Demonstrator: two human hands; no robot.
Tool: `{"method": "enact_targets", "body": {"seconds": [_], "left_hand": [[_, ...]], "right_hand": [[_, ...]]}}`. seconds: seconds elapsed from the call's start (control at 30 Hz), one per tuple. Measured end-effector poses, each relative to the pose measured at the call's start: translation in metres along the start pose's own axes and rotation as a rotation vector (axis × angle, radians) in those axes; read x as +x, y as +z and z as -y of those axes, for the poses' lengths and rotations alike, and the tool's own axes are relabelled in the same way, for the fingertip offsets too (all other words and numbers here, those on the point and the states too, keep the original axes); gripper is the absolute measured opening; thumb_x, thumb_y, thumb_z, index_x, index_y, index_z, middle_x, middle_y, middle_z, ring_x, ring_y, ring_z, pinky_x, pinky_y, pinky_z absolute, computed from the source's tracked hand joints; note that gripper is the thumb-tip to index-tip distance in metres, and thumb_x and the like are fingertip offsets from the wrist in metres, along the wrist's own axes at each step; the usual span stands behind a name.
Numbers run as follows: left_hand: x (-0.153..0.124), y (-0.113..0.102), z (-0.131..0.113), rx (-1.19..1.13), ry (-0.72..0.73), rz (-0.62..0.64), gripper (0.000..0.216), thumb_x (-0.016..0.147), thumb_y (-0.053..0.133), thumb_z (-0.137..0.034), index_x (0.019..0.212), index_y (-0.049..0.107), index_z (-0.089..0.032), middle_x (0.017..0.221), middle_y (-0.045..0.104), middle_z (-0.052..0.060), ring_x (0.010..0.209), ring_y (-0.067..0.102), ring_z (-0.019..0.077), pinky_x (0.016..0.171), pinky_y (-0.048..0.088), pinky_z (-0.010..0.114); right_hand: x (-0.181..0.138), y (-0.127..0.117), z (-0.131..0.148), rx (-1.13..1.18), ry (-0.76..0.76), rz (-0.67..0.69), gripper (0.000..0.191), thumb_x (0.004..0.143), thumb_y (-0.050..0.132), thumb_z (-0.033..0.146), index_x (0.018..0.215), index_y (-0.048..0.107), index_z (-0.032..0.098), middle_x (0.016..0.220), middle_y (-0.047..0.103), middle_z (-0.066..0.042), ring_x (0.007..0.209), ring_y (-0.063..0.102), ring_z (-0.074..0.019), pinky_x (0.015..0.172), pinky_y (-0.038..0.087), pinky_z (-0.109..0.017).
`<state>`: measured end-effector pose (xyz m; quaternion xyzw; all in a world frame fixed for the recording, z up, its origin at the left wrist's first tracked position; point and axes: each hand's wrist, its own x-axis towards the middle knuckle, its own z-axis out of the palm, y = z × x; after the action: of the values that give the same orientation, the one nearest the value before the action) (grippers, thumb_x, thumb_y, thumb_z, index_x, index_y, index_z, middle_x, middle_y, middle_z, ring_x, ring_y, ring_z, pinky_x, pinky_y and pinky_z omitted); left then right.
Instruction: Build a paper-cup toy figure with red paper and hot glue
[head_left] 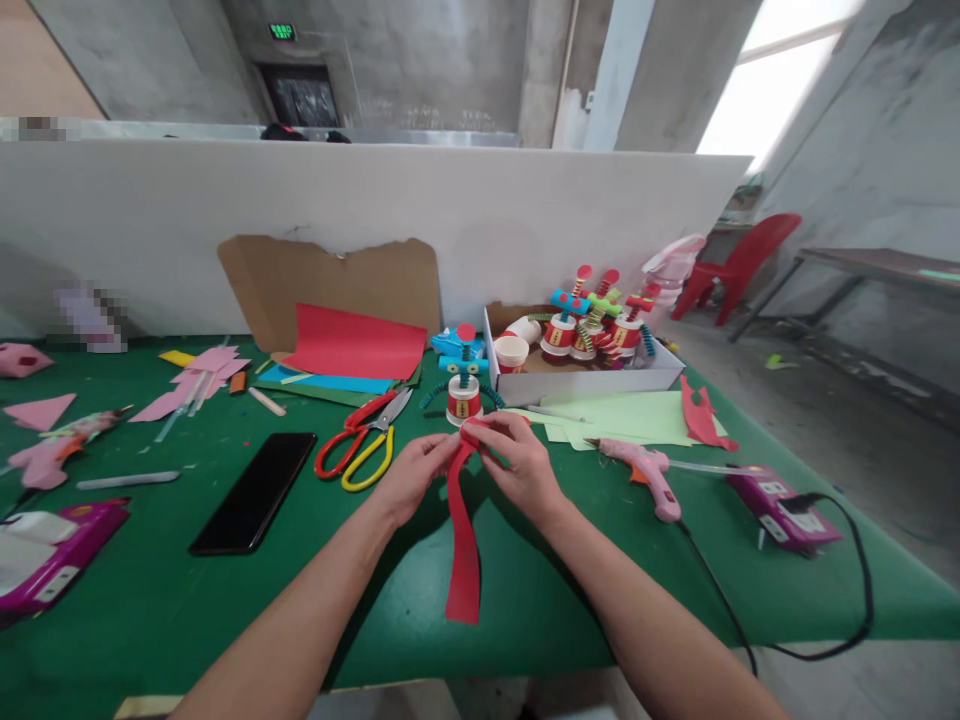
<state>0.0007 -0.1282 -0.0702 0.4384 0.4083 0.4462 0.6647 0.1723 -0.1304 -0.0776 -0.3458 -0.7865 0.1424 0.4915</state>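
A long red paper strip (463, 545) hangs down over the green table from between my hands. My left hand (415, 472) pinches its upper end from the left. From the other side, the fingers of my right hand (519, 462) close on the same end, which looks curled; the fingertips partly hide it. Just beyond stands a small paper-cup figure (465, 395) with a blue head, a red round top and coiled arms. To the left of my left hand lie scissors (364, 440) with one red and one yellow handle.
A black phone (255, 492) lies left of the scissors. On the right are a pink glue gun (645, 470), its cord and a purple power strip (784, 508). A white box (592, 380) holds several similar figures. Red paper (356, 342) leans by cardboard (330, 262) at the back.
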Motion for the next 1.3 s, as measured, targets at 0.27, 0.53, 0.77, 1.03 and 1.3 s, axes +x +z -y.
{"method": "enact_targets", "body": {"seconds": [0.27, 0.53, 0.77, 1.03, 1.3], "left_hand": [[-0.002, -0.002, -0.006, -0.059, 0.097, -0.023, 0.029, 0.068, 0.081, -0.033, 0.085, 0.065, -0.017, 0.08, 0.066, -0.001, 0.07, 0.059, 0.0087, 0.063, 0.044, 0.018], [0.0, -0.003, -0.008, -0.208, -0.051, 0.034, 0.031, 0.064, 0.084, -0.032, 0.084, 0.068, -0.014, 0.074, 0.068, 0.001, 0.062, 0.06, 0.0088, 0.062, 0.047, 0.019], [-0.002, -0.009, -0.01, -0.062, -0.019, 0.029, 0.03, 0.063, 0.083, -0.037, 0.074, 0.066, -0.014, 0.068, 0.065, -0.001, 0.057, 0.056, 0.0092, 0.059, 0.045, 0.021], [-0.012, -0.016, -0.025, 0.727, 0.125, 0.385, 0.015, 0.074, 0.065, -0.03, 0.067, 0.065, -0.017, 0.063, 0.062, -0.002, 0.062, 0.052, 0.0125, 0.061, 0.04, 0.022], [-0.016, -0.014, -0.024, 0.984, 0.201, 0.586, 0.013, 0.08, 0.058, -0.025, 0.072, 0.065, -0.019, 0.073, 0.065, -0.002, 0.07, 0.056, 0.0136, 0.065, 0.039, 0.021]], "right_hand": [[0.0, 0.002, 0.004, 0.041, -0.005, 0.062, 0.046, 0.09, 0.05, 0.013, 0.13, 0.058, 0.036, 0.117, 0.058, -0.007, 0.11, 0.057, -0.0203, 0.096, 0.05, -0.037], [-0.001, 0.006, -0.001, 0.052, 0.075, 0.032, 0.043, 0.086, 0.054, 0.013, 0.122, 0.064, 0.035, 0.112, 0.059, -0.006, 0.105, 0.059, -0.0199, 0.095, 0.05, -0.037], [0.004, -0.003, 0.006, 0.246, 0.068, 0.12, 0.043, 0.081, 0.059, 0.019, 0.122, 0.063, 0.028, 0.119, 0.056, -0.009, 0.113, 0.055, -0.0227, 0.1, 0.044, -0.041], [0.009, -0.009, -0.004, 0.657, 0.716, 0.481, 0.036, 0.081, 0.059, 0.051, 0.083, 0.072, 0.017, 0.073, 0.064, -0.003, 0.066, 0.056, -0.0132, 0.062, 0.045, -0.025], [0.007, -0.011, -0.002, 0.507, 0.714, 0.718, 0.013, 0.07, 0.062, 0.023, 0.076, 0.071, 0.015, 0.061, 0.061, 0.003, 0.052, 0.046, -0.0076, 0.051, 0.035, -0.021]]}}
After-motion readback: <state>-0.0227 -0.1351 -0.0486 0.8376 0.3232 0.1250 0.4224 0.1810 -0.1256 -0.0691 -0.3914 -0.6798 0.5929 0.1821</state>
